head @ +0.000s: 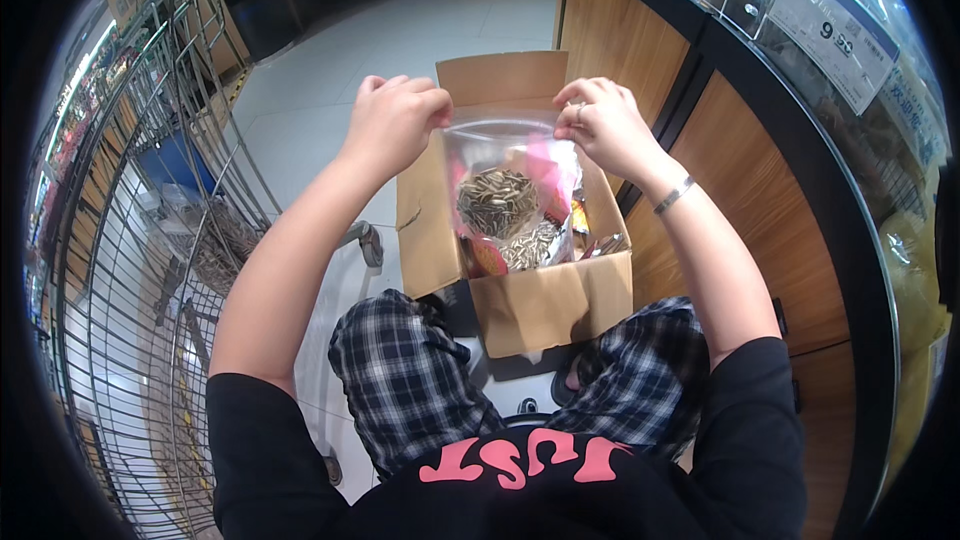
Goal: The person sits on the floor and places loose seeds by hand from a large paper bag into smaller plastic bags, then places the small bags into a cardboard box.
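Note:
Between my hands hangs a clear plastic zip bag (498,201) partly filled with striped sunflower seeds. My left hand (399,120) pinches its upper left corner, and my right hand (606,124), with a ring and a bracelet on that arm, pinches the upper right corner. The bag hangs over an open cardboard box (551,307), whose flaps are spread outward. Inside the box, behind and below the bag, are a bag of paler sunflower seeds (529,247) and a pink package (551,172). Part of the box's contents is hidden by the held bag.
A wire shopping cart (127,277) stands at my left, holding a bag of dark goods (206,232). On my right rises a wood-panelled display counter (757,202) with a price sign (832,30). A black bin-like object (262,9) stands farther off on the tiled floor (360,37).

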Demonstrator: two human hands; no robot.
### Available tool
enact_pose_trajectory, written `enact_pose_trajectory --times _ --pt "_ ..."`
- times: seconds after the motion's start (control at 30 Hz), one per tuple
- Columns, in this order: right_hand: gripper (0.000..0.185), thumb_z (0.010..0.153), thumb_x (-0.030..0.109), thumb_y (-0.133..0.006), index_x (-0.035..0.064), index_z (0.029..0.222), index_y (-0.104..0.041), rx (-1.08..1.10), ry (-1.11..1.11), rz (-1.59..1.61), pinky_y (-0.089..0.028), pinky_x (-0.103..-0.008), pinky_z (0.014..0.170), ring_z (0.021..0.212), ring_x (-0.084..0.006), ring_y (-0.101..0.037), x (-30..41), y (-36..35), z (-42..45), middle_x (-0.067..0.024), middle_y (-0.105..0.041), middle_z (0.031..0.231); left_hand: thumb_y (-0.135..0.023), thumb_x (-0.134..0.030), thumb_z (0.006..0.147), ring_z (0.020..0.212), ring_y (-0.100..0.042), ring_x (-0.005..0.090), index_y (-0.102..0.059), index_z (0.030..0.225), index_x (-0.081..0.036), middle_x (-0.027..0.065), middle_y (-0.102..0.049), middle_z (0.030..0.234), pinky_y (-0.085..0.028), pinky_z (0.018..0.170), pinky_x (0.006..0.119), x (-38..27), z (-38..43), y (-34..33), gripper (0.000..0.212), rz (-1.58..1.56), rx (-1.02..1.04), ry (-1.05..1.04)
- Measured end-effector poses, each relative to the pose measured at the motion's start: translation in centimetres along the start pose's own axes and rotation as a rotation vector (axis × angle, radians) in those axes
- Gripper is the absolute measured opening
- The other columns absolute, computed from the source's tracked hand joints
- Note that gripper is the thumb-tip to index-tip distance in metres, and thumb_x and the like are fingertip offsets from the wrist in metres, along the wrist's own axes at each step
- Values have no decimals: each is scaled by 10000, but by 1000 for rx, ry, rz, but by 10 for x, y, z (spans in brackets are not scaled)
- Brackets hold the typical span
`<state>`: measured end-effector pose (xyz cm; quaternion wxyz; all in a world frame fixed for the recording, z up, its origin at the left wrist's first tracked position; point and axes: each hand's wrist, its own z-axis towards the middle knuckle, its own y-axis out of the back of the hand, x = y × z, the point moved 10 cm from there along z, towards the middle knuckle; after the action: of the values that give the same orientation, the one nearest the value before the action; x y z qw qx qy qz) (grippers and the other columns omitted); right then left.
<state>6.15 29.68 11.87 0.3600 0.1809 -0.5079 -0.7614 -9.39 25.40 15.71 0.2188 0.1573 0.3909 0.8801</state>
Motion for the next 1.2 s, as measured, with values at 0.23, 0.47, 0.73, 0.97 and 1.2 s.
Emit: enact_pose_trajectory --times 0.23,0.47,0.73,0.97,1.2 --pt "138 760 227 -602 102 767 -662 -76 16 -34 -280 -391 938 1054 -202 -427 6 11 -1 -22 -529 1024 -602 -77 709 721 -534 161 -569 693 -131 -27 -554 712 -355 724 332 2 -1 -3 65 26 23 -12" --pt "108 716 168 -633 64 735 -649 -84 152 43 -339 -363 905 1071 -238 -424 32 4 -1 -14 -517 1100 -597 -85 726 731 -543 200 -562 716 -119 6 -541 745 -395 644 332 16 -16 -21 50 3 88 71" --pt "138 767 265 -562 134 770 -608 27 394 124 -409 -336 759 820 -196 -494 94 -59 -5 6 -556 727 -558 -68 784 743 -547 259 -548 814 -80 91 -516 836 -447 640 337 63 -59 -83 34 -320 74 419" --pt "142 791 265 -554 128 816 -583 -107 228 187 -449 -341 577 677 -215 -538 81 -119 -10 -39 -510 677 -499 -78 803 911 -522 280 -546 886 -103 130 -463 1012 -450 763 348 64 -88 -144 98 -478 270 524" --pt "142 784 261 -557 136 838 -597 -128 163 256 -459 -350 547 649 -235 -561 56 -115 -11 -56 -525 681 -729 -186 615 1005 -478 280 -466 969 -93 172 -413 1151 -414 835 338 33 -89 -137 451 -482 464 420"
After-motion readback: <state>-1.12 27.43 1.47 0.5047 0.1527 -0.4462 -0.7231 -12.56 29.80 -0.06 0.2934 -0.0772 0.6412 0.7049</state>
